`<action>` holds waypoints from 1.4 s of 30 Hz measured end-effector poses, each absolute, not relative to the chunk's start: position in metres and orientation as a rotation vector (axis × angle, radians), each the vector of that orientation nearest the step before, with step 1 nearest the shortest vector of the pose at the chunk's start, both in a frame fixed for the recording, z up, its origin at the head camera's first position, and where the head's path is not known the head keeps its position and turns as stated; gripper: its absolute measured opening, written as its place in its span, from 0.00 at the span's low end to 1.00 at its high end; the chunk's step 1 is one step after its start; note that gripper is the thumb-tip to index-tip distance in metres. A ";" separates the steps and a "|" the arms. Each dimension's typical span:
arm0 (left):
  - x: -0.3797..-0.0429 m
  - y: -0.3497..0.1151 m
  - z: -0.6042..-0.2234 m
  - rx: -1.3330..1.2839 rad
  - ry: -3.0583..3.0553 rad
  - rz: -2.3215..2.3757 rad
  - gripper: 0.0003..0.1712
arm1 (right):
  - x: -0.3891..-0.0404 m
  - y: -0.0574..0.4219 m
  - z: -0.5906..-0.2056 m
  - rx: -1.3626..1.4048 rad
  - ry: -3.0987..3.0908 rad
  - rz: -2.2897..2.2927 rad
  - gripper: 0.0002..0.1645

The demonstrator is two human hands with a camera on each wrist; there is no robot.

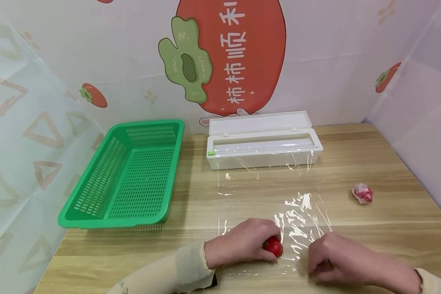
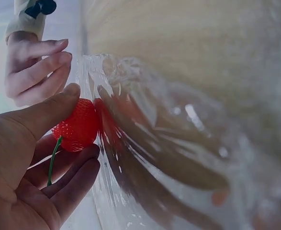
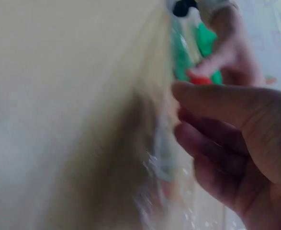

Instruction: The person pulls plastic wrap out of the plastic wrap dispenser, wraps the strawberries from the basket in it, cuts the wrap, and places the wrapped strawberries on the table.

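Left hand (image 1: 246,241) has the red fruit (image 1: 273,247) pinched between thumb and fingers, against the clear film (image 1: 295,232) on the bench (image 1: 382,155). Stem runs back toward that palm (roundish, no real long axis). Right hand (image 1: 339,259) is farther off, right of the fruit, near the film's edge, fingers loosely bent, no hold visible.
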State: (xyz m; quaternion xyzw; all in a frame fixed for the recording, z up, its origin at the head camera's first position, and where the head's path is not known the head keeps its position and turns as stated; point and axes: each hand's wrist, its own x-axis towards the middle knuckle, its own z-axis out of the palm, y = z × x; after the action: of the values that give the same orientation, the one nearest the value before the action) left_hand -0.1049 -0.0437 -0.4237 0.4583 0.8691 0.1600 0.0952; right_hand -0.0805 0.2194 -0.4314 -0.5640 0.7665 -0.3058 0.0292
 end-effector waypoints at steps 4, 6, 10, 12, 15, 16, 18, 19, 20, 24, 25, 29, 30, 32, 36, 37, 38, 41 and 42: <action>-0.106 -0.043 -0.423 1.356 2.571 0.482 0.19 | -0.073 0.208 -0.433 -1.764 2.489 -0.886 0.17; -0.107 -0.043 -0.423 1.358 2.565 0.488 0.20 | -0.070 0.203 -0.433 -1.744 2.548 -0.831 0.16; -0.108 -0.043 -0.423 1.376 2.561 0.495 0.19 | -0.065 0.197 -0.433 -1.699 2.599 -0.731 0.13; -0.108 -0.043 -0.424 1.386 2.562 0.496 0.19 | -0.064 0.194 -0.434 -1.681 2.597 -0.716 0.12; -0.109 -0.044 -0.424 1.397 2.568 0.497 0.19 | -0.063 0.189 -0.436 -1.679 2.616 -0.703 0.13; -0.109 -0.044 -0.424 1.399 2.569 0.499 0.20 | -0.063 0.187 -0.437 -1.678 2.621 -0.703 0.14; -0.109 -0.044 -0.425 1.407 2.572 0.501 0.20 | -0.062 0.184 -0.439 -1.686 2.648 -0.685 0.16; -0.109 -0.044 -0.425 1.409 2.574 0.501 0.20 | -0.062 0.182 -0.439 -1.685 2.658 -0.679 0.17; -0.109 -0.044 -0.425 1.409 2.575 0.499 0.20 | -0.062 0.181 -0.439 -1.685 2.668 -0.669 0.17; -0.109 -0.044 -0.425 1.412 2.590 0.476 0.21 | -0.062 0.176 -0.439 -1.679 2.719 -0.643 0.18; -0.109 -0.044 -0.425 1.411 2.593 0.467 0.21 | -0.062 0.175 -0.439 -1.674 2.724 -0.650 0.17; -0.110 -0.044 -0.425 1.414 2.599 0.446 0.21 | -0.061 0.172 -0.440 -1.688 2.729 -0.674 0.16; -0.110 -0.044 -0.424 1.414 2.593 0.451 0.21 | -0.061 0.171 -0.440 -1.693 2.730 -0.674 0.17; -0.110 -0.044 -0.425 1.415 2.580 0.460 0.20 | -0.061 0.169 -0.440 -1.700 2.731 -0.664 0.17; -0.110 -0.044 -0.425 1.419 2.552 0.486 0.20 | -0.062 0.164 -0.442 -1.706 2.759 -0.624 0.20; -0.110 -0.044 -0.425 1.422 2.550 0.489 0.20 | -0.062 0.163 -0.442 -1.700 2.754 -0.626 0.21; -0.110 -0.044 -0.425 1.422 2.548 0.493 0.20 | -0.062 0.162 -0.443 -1.695 2.755 -0.621 0.21; -0.111 -0.043 -0.424 1.423 2.549 0.500 0.20 | -0.063 0.160 -0.444 -1.685 2.747 -0.611 0.20; -0.111 -0.043 -0.424 1.425 2.550 0.502 0.20 | -0.063 0.160 -0.444 -1.669 2.747 -0.616 0.20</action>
State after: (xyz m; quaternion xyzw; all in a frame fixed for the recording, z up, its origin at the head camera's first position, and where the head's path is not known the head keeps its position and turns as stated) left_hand -0.1105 -0.0432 -0.4240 0.4788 0.8569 0.1687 0.0890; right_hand -0.0630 0.1601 -0.4437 -0.5088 0.8376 -0.1878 -0.0657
